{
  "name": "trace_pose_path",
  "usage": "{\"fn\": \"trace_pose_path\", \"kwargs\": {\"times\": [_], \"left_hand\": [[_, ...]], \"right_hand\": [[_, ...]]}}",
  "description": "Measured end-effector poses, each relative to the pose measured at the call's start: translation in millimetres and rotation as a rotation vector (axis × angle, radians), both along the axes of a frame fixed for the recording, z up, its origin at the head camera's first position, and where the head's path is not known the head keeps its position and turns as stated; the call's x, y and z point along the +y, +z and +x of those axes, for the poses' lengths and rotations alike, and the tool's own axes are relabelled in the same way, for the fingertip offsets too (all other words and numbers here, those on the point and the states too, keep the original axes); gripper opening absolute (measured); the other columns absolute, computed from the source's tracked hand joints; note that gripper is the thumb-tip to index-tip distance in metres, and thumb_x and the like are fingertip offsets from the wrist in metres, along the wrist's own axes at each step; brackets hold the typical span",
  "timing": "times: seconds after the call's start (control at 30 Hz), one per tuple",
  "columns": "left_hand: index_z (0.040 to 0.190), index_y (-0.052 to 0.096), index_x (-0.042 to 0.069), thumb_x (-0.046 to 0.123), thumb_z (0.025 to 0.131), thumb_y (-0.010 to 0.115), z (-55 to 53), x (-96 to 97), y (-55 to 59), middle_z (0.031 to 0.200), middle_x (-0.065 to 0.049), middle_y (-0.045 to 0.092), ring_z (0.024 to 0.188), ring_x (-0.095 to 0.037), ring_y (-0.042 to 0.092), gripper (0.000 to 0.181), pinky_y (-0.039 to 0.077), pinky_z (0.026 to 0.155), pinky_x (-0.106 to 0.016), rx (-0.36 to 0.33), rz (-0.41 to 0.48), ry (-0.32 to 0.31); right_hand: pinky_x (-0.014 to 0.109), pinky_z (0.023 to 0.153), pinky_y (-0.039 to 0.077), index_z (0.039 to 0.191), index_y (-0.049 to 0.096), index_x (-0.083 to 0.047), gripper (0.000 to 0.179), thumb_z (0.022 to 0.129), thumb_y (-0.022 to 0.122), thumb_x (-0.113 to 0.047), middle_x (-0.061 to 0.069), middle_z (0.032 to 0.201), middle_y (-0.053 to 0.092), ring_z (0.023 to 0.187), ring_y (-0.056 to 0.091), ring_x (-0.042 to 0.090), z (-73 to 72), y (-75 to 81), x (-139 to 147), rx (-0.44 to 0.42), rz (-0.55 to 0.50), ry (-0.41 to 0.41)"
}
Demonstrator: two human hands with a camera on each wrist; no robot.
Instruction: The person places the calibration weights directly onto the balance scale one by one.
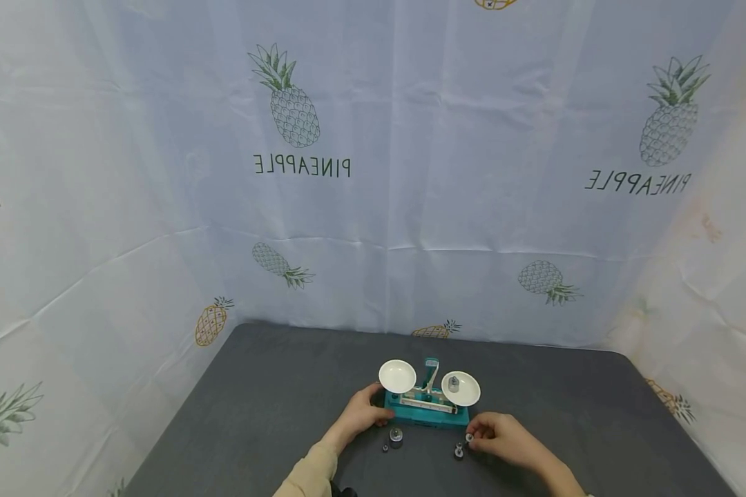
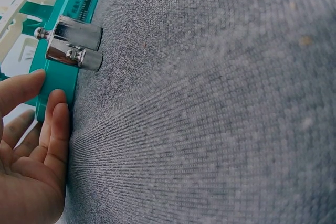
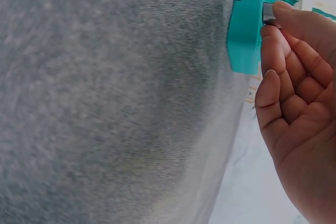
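A teal balance scale (image 1: 427, 415) with two white pans stands on the dark table. My left hand (image 1: 358, 412) holds the left end of its base, thumb at the front and fingers around the side, as the left wrist view (image 2: 31, 150) also shows. A small metal weight (image 3: 269, 13) is pinched between thumb and fingers of my right hand (image 1: 500, 438), just off the base's front right corner. Another metal weight (image 1: 453, 384) sits on the right pan (image 1: 469, 394); the left pan (image 1: 397, 376) bears nothing.
In front of the base's left part stand a large metal weight (image 1: 396, 436) and a tiny one (image 1: 385, 448). More metal weight (image 1: 458, 451) stands beside my right hand. A pineapple-print curtain (image 1: 373, 207) surrounds the grey-covered table (image 1: 273, 386).
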State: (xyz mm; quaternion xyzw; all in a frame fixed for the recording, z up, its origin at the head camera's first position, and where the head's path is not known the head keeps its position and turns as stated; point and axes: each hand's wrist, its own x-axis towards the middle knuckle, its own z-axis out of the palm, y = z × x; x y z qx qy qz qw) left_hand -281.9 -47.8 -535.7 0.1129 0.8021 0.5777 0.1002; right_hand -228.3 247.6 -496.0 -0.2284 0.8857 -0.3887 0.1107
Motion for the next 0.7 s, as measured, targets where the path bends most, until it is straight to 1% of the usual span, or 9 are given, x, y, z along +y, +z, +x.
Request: {"fn": "trace_pose_path", "kwargs": {"times": [0.23, 0.43, 0.57, 0.7], "left_hand": [[0.122, 0.045, 0.000, 0.012, 0.068, 0.070, 0.2, 0.5, 0.3, 0.095, -0.014, 0.059, 0.059, -0.013, 0.055, 0.060, 0.047, 0.053, -0.028, -0.006, -0.006, 0.008], [0.122, 0.045, 0.000, 0.013, 0.068, 0.070, -0.1, 0.7, -0.5, 0.093, -0.014, 0.059, 0.059, -0.013, 0.055, 0.061, 0.047, 0.053, -0.028, -0.008, -0.022, 0.014], [0.123, 0.044, 0.000, 0.013, 0.068, 0.070, -0.6, 0.9, -1.5, 0.094, -0.014, 0.059, 0.059, -0.013, 0.055, 0.062, 0.047, 0.053, -0.027, -0.009, -0.024, 0.015], [0.123, 0.044, 0.000, 0.013, 0.068, 0.070, -1.0, 0.9, -1.5, 0.094, -0.014, 0.059, 0.058, -0.013, 0.055, 0.062, 0.047, 0.053, -0.027, -0.010, -0.021, 0.016]], "right_hand": [[0.019, 0.052, 0.043, 0.086, 0.062, -0.011, 0.017, 0.077, 0.064, -0.025, -0.006, 0.076, 0.060, 0.064, 0.050, -0.005, 1.3, 7.7, 0, 0.049, 0.002, 0.003], [0.019, 0.054, 0.043, 0.087, 0.062, -0.013, 0.018, 0.077, 0.064, -0.028, -0.006, 0.077, 0.060, 0.065, 0.050, -0.005, 2.8, 15.3, 1, 0.061, 0.000, -0.005], [0.019, 0.054, 0.043, 0.088, 0.062, -0.015, 0.019, 0.077, 0.064, -0.030, -0.006, 0.077, 0.059, 0.065, 0.049, -0.004, 4.7, 22.0, 2, 0.078, 0.008, -0.035], [0.020, 0.053, 0.042, 0.088, 0.061, -0.015, 0.019, 0.077, 0.063, -0.030, -0.004, 0.076, 0.058, 0.064, 0.049, -0.003, 6.3, 30.3, 3, 0.084, -0.007, -0.069]]}}
